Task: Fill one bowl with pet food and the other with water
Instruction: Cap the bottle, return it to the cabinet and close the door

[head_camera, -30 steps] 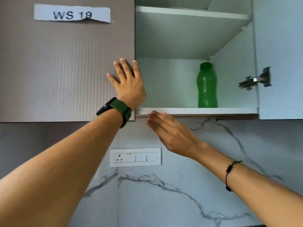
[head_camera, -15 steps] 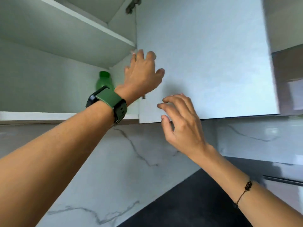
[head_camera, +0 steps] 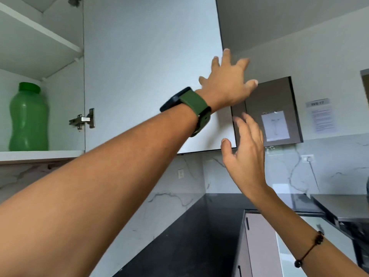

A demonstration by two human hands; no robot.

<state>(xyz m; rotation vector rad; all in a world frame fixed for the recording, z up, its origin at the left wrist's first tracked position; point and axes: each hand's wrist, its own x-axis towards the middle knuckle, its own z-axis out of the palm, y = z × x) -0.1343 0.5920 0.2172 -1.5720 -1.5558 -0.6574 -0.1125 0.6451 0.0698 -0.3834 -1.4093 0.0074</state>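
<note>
Reaching up at an open wall cabinet door (head_camera: 151,76), both hands raised. Left hand (head_camera: 225,86) at the door's free edge, fingers spread and nearly straight, gripping nothing; contact with the edge not determinable. Green-strapped watch (head_camera: 189,108) on the left wrist. Right hand (head_camera: 245,154) lower, near the door's bottom corner, fingers extended and relaxed, thumb apart, holding nothing; touching or just off the door not determinable. Black beaded bracelet (head_camera: 311,248) on the right wrist.

Green bottle (head_camera: 28,116) with green cap standing upright on the lower shelf (head_camera: 40,154) inside the cabinet, far left, well apart from both hands. Contents of bottle not discernible. Metal hinge (head_camera: 83,119) fixed at the door's inner side, beside the bottle.

Neither bowl nor pet food in view.

Black countertop (head_camera: 189,236) below, against marble-patterned wall (head_camera: 159,196). Second, brown wall cabinet (head_camera: 279,96) beyond the hands with a paper sheet (head_camera: 275,124) stuck on it; printed notice (head_camera: 321,116) on the wall to its right, text illegible.
</note>
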